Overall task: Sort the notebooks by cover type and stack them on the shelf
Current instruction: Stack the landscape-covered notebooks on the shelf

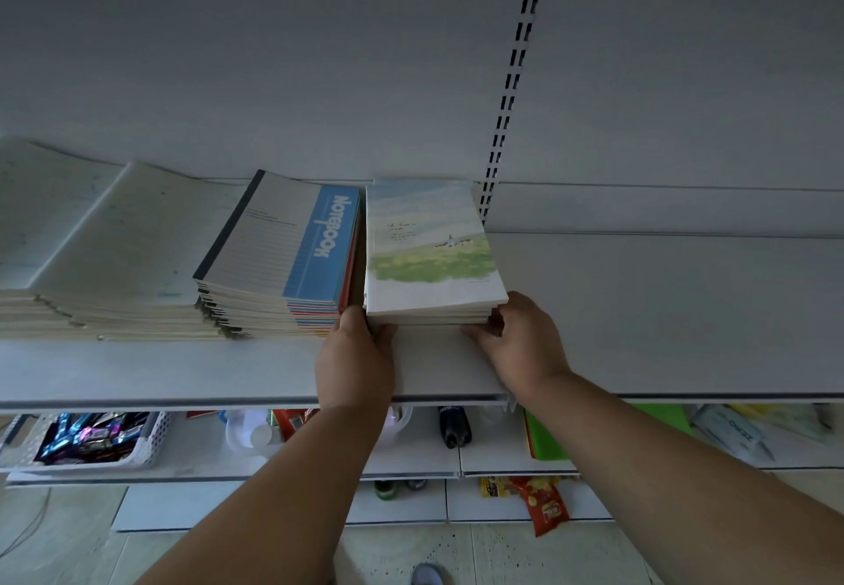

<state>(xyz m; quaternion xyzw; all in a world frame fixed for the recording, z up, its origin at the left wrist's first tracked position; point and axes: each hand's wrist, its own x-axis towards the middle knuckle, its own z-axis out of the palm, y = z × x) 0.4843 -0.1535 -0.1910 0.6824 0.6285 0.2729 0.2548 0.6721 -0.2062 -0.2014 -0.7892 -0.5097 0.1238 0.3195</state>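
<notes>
A small stack of notebooks with a painted landscape cover (431, 242) rests on the white shelf (662, 310). My left hand (356, 356) presses its near left corner and my right hand (520, 342) clasps its near right corner, so both hands hold the stack. Just to its left lies a taller stack topped by a blue-striped cover reading "NOTEBOOK" (283, 242). Further left, fanned piles of plain cream-covered notebooks (114, 255) spread along the shelf.
A slotted upright (507, 96) runs up the back panel behind the landscape stack. On lower shelves sit a white basket of wrapped sweets (91, 438), a dark bottle (454, 424), a green folder (548, 438) and a red snack bag (545, 507). A shoe tip (427, 574) shows on the floor.
</notes>
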